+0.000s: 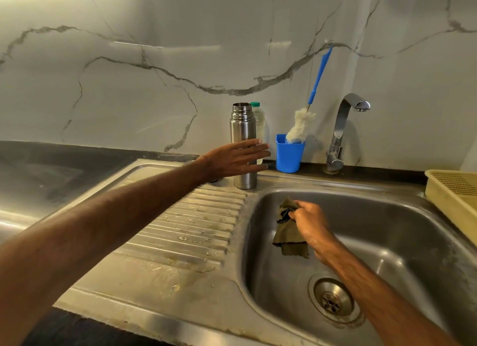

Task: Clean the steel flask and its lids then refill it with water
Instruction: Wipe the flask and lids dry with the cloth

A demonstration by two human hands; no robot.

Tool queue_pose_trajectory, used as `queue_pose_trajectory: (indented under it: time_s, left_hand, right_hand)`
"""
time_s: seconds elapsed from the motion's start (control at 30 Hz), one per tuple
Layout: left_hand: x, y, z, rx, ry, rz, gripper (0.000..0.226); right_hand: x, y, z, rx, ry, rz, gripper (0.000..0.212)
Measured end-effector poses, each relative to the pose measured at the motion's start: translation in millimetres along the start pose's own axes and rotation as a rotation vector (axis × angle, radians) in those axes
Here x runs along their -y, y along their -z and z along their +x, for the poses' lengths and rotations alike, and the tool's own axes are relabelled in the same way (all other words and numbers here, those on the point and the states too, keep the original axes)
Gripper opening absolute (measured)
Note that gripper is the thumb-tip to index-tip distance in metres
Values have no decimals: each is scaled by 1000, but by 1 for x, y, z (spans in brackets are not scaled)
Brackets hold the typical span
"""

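The steel flask (241,129) stands upright and lidless at the back of the ribbed drainboard (196,227). My left hand (237,158) is stretched out in front of its lower body, fingers straight; whether it touches the flask I cannot tell. Over the sink basin (387,232), my right hand (308,218) grips a dark olive cloth (289,237) that hangs down from the fingers. No lids are visible.
A clear plastic bottle with a green cap (259,121) stands behind the flask. A blue cup (289,154) holds a blue-handled bottle brush (302,123). The tap (343,129) is at the back, the drain (333,299) near the front, a yellow basket (454,193) at the right.
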State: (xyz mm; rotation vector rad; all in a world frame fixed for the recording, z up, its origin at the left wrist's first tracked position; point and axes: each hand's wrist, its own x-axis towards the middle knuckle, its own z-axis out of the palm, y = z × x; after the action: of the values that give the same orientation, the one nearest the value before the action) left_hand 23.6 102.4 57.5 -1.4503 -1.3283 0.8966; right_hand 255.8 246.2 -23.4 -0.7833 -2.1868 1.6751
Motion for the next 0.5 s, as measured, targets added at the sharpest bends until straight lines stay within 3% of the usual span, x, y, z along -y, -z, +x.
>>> queue_pose_trajectory:
  time_s: [0.13,0.27,0.3,0.37,0.43,0.5]
  left_hand:
    - [-16,11,-36,-189,208,-311,49]
    - [-21,13,-76,-225,659,-649,30]
    - [-20,10,-81,-178,760,-711,29]
    - [-17,2,-83,97,892,-851,39]
    - [-13,-6,-78,410,887,-911,63]
    - [-11,-13,-70,566,804,-877,73]
  right_hand:
    - [3,3,1,36,-12,137,28]
    - [-1,-6,6,62,-56,221,27]
    - [-2,-9,7,70,-65,218,29]
    - [-3,-16,9,89,-74,195,40]
    - [-5,-21,11,107,-72,180,46]
    - [-6,-23,11,115,-77,163,45]
